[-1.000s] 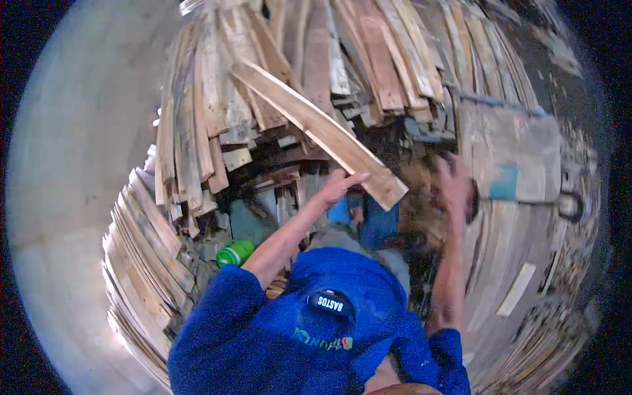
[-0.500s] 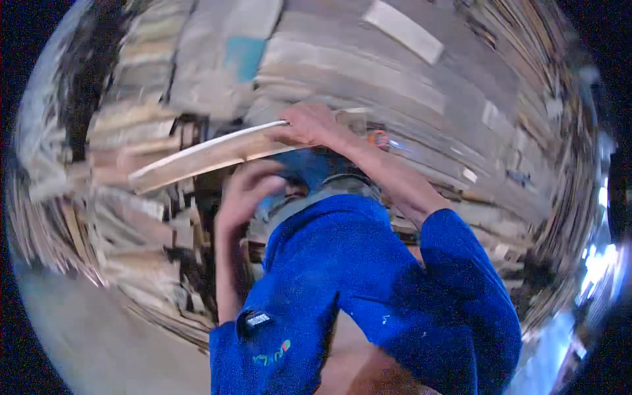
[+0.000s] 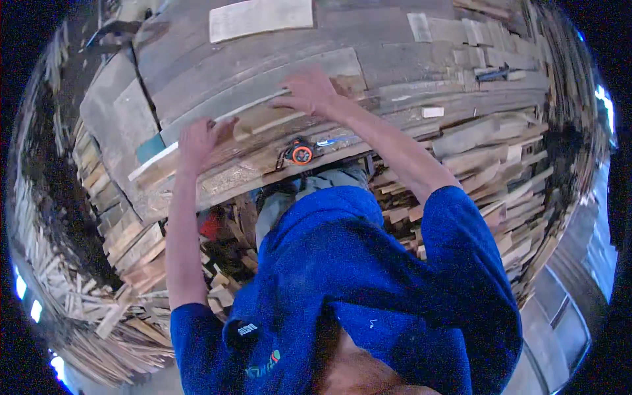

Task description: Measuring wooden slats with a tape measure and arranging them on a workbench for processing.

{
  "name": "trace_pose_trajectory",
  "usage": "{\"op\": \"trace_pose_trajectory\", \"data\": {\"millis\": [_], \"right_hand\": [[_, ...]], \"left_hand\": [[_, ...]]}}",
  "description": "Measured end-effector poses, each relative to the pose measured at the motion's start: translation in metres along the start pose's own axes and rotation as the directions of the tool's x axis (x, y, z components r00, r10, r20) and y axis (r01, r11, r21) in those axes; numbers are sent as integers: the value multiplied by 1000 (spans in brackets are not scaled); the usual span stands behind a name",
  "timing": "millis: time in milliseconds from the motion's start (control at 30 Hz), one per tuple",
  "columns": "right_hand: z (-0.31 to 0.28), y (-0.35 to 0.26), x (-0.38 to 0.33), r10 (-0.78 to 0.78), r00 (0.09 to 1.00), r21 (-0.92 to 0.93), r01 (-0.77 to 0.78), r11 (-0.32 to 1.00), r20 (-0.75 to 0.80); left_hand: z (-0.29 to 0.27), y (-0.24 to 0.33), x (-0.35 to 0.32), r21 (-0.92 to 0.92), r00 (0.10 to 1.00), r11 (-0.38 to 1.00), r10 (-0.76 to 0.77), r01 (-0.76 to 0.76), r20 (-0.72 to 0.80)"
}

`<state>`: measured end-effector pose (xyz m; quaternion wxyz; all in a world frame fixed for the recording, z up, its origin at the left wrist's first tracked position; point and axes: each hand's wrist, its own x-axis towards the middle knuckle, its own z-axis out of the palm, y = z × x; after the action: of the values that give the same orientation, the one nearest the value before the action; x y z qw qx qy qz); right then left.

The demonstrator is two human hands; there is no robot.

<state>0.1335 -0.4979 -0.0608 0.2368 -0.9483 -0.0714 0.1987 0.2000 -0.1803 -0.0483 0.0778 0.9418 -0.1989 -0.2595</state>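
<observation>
A long pale wooden plank [image 3: 263, 118] lies across a workbench [image 3: 197, 72] made of grey boards. My left hand [image 3: 197, 136] grips the plank near its left end. Farther right, my right hand [image 3: 308, 91] presses flat on the same plank. An orange and black tape measure [image 3: 300, 153] sits on the bench edge just below the plank, between my two arms. My blue shirt fills the lower middle of the view.
Stacks of cut boards and offcuts [image 3: 487, 164] pile up at the right and lower left [image 3: 125, 263]. A pale sheet [image 3: 260, 18] lies at the far side of the bench. A dark clamp [image 3: 497, 72] rests at the upper right. Concrete floor [image 3: 559, 316] shows at lower right.
I have turned away from the wood pile to the bench. The plank, carried in both hands, has come down flat on the bench, with my hands spread along it.
</observation>
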Motion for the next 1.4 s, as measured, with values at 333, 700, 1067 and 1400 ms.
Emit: {"op": "trace_pose_trajectory", "data": {"millis": [333,700,1067,1400], "right_hand": [[61,34,-30,212,831,-52,-276,960,-514],[88,56,-37,181,808,-35,-241,970,-560],[91,56,-41,179,813,9,-209,978,-554],[94,58,-42,185,801,27,-206,978,-569]], "left_hand": [[61,38,64,81,992,996,55,-45,-118],[87,38,62,-73,1000,997,-2,3,19],[78,33,71,-134,994,989,76,-66,73],[58,47,65,-125,987,989,90,-73,133]]}}
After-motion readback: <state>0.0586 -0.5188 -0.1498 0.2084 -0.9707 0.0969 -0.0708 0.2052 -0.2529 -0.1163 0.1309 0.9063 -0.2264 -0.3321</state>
